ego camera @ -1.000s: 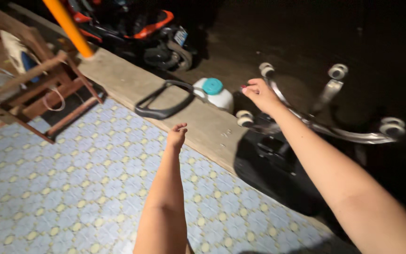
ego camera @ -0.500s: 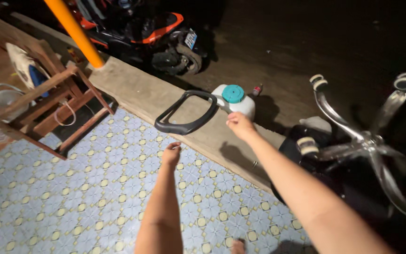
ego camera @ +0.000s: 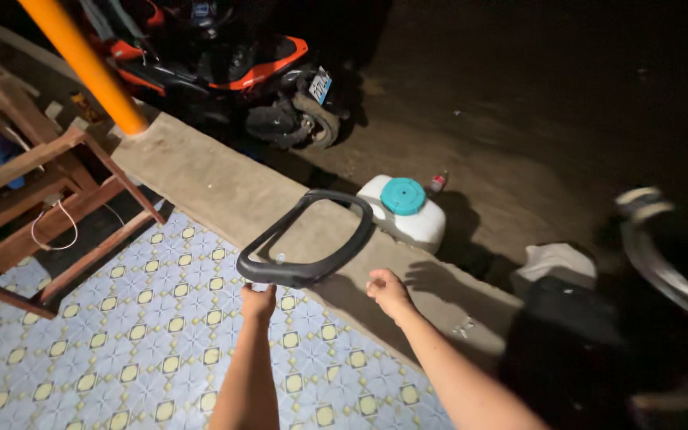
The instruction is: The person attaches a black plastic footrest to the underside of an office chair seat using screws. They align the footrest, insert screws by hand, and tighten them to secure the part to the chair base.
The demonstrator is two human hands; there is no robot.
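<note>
Head view: looking down over my two forearms at a low concrete ledge (ego camera: 201,187) beside the patterned tile floor (ego camera: 105,350).
Step in hand: reaching for the black loop-shaped armrest (ego camera: 304,239) — by my judgement the pick-up is just starting.
Armrest: lying flat on the ledge, its padded end toward me, a white container with a teal lid (ego camera: 404,209) just beyond it on the dark ground.
Left hand (ego camera: 259,301): fingers curled, knuckles right under the padded end, touching or nearly so — I cannot tell if I have hold of it.
Right hand (ego camera: 388,291): loosely curled, holding nothing, hovering over the ledge just beside the armrest.
Arms: both stretched forward, roughly parallel.
Next move: close fingers round the pad and lift it clear.
Around: orange pole (ego camera: 81,64), wooden frame (ego camera: 33,207), parked scooter (ego camera: 232,72).
</note>
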